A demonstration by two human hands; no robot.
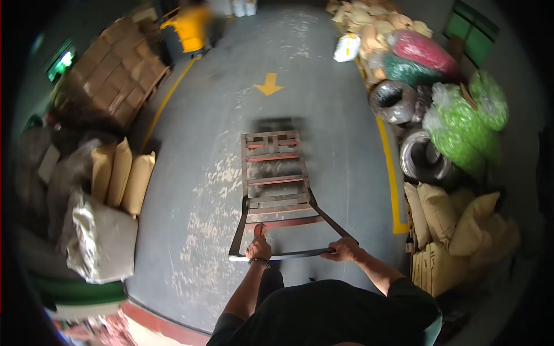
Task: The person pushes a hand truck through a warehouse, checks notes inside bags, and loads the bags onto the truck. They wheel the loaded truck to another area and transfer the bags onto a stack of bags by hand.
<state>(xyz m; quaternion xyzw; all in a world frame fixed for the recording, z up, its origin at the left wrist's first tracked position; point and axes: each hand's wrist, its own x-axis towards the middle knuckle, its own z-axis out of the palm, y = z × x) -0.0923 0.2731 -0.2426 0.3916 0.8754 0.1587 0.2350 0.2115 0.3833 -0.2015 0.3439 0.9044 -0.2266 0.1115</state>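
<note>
A flat metal trolley with reddish-brown slats stands on the grey floor in front of me. Its dark push frame slopes up to a crossbar near my body. My left hand is closed at the left part of the crossbar and wears a dark bracelet. At the right part, my right hand has its fingers wrapped round the same bar. Nothing is seen lying on the slats.
Stacked brown packages and tan sacks line the left. Green bags, black coils and more sacks line the right. A person in yellow is at the far left.
</note>
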